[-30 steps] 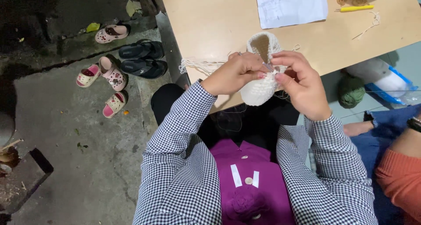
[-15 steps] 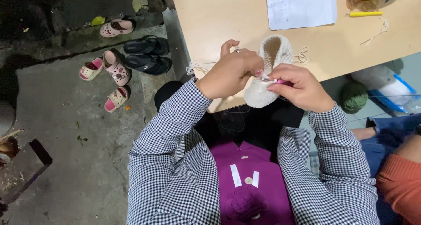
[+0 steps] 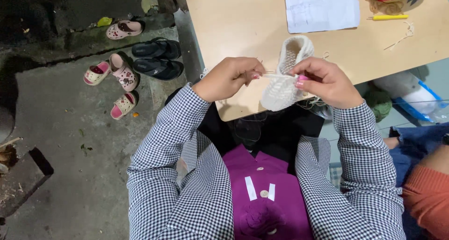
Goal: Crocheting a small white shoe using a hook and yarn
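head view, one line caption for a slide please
Left hand and right hand hold a white knitted bootie over a wooden table.

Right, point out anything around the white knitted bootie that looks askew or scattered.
The knitted bootie itself looks intact between the left hand and right hand. The small pink sandals on the floor are strewn at mixed angles, unpaired. A loose yarn scrap lies on the table.

Knitted bootie (image 3: 285, 81) (white yarn) looks soft, ribbed; table (image 3: 234, 25) smooth, matt wood.
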